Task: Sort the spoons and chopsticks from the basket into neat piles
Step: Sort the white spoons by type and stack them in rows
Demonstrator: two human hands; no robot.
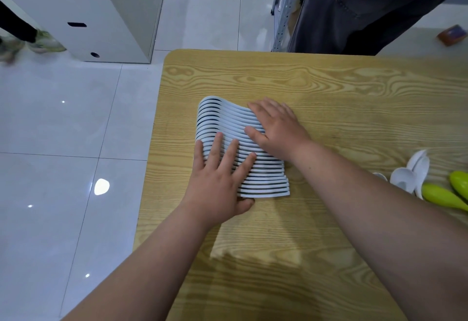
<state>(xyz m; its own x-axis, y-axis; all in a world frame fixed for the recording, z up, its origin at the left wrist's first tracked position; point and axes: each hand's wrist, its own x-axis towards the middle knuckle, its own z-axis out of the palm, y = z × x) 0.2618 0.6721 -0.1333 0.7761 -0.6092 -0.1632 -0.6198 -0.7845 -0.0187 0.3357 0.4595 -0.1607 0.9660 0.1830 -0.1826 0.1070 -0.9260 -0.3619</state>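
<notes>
The spoons (224, 120) lie in one tight row near the left edge of the tabletop (354, 87), and the step looks like pushing that row neat. The left hand (219, 178) and the right hand (277, 130) both lie flat on it, fingers straight and spread, holding nothing. Next, I think, the loose white spoons (411, 172) by the right edge need adding gently.

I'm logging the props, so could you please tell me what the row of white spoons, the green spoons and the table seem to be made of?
The row of white spoons looks like melamine or glazed ceramic: smooth, opaque, even edges. The green spoons look like glossy plastic, with bright highlights. The table seems wood-grain laminate or veneer: flat grain, soft sheen.
</notes>
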